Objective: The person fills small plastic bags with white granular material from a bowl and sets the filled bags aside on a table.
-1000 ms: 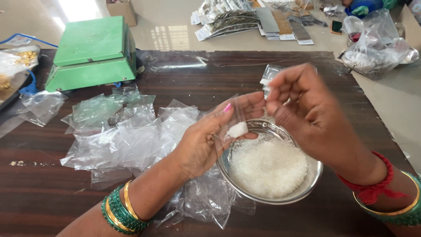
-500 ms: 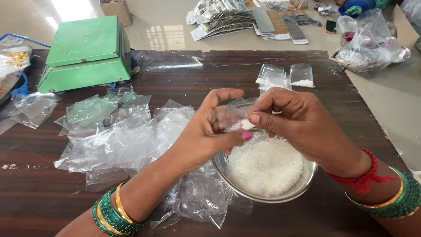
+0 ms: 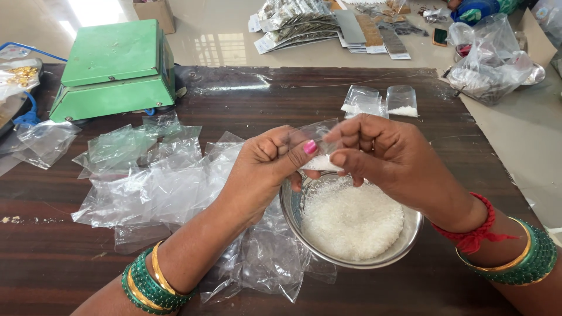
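A small clear plastic pouch (image 3: 319,153) with some white grains in its bottom is held over the far rim of a steel bowl (image 3: 410,234). My left hand (image 3: 263,167) pinches its left edge between thumb and fingers. From the right, my right hand (image 3: 380,155) pinches the pouch's top edge. The bowl is filled with white grains (image 3: 351,219) and stands on the dark wooden table (image 3: 58,275). Green and gold bangles ring both wrists, and a red thread circles the right one.
A pile of empty clear pouches (image 3: 158,175) lies left of the bowl. Two filled pouches (image 3: 380,102) lie at the table's far side. A green weighing scale (image 3: 114,70) stands at the back left. Beyond the table, packets (image 3: 316,26) and a plastic bag (image 3: 492,58) lie on the floor.
Both hands have drawn together over the bowl's far rim. The right hand, raised before, has come down and now pinches the pouch's top edge.
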